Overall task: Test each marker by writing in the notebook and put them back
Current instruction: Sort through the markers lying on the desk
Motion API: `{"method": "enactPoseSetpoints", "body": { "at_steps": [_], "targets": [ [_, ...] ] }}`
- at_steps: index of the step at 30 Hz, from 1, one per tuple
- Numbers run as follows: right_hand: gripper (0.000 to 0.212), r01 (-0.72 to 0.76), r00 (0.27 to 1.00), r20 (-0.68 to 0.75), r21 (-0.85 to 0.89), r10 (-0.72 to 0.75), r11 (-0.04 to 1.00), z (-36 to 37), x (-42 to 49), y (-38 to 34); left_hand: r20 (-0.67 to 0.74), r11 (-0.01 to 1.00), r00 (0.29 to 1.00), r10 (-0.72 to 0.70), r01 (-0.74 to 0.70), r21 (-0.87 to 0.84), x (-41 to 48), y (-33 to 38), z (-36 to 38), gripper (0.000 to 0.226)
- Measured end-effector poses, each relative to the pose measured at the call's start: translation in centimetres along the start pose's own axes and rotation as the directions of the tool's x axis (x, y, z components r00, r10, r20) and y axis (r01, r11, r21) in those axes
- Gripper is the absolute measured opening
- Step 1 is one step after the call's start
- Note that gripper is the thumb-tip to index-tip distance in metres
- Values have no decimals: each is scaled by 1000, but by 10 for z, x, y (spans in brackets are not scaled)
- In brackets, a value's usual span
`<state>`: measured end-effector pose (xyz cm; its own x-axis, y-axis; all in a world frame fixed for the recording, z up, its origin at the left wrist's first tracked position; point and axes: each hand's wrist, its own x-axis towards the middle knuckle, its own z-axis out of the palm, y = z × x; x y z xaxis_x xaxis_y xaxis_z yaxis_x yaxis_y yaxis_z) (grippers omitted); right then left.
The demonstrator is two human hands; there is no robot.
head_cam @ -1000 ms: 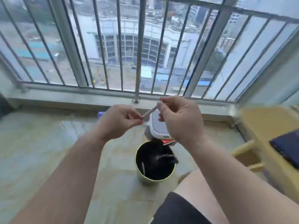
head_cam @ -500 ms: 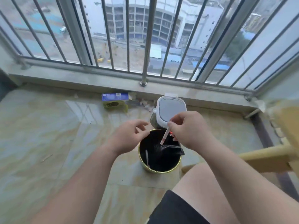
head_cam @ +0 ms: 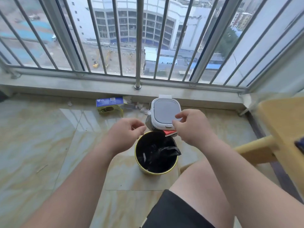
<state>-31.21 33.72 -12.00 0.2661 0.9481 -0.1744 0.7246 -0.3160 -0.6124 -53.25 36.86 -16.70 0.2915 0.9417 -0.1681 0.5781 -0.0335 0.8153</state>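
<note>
Below, glossy marbled floor tiles (head_cam: 49,137) carried a round, gold-rimmed bin (head_cam: 156,173) lined with crinkled black plastic, toward their far edge. Above it, the left hand (head_cam: 126,134) and right hand (head_cam: 192,129) hovered slack, holding nothing. A thin pale stick (head_cam: 144,157), perhaps a marker, lay inside.

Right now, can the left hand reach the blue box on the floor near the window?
Probably yes. The left hand holds nothing and hovers above the bin; only bare floor lies between it and the blue box, though the arm must stretch forward.
</note>
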Motion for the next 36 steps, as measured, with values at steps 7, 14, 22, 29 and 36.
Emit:
{"method": "enactPoseSetpoints", "body": {
  "at_steps": [7, 14, 22, 29, 36],
  "targets": [
    [6, 49, 997, -62, -3, -49, 999, -40, -32, 2, -8, 992, 992, 126, -126, -9, 1, 50, 4, 15],
    [17, 8, 971, -236, -120, -36, 993, -122, -123, 7, 53, 910, 909, 413, -409, -71, -13, 177, 44, 22],
    [19, -365, 735, -629, -53, 253, 929, -253, -295, 94, 336, 652, 562, 756, -695, -304, -127, 357, 193, 26],
    [18, -633, 374, -761, 208, 530, 746, -302, -461, 196, 545, 385, 142, 826, -849, -362, -254, 440, 325, 11],
    [19, -717, 213, -747, 319, 630, 620, -314, -546, 271, 647, 291, -8, 763, -889, -354, -329, 467, 413, 14]
  ]
}}
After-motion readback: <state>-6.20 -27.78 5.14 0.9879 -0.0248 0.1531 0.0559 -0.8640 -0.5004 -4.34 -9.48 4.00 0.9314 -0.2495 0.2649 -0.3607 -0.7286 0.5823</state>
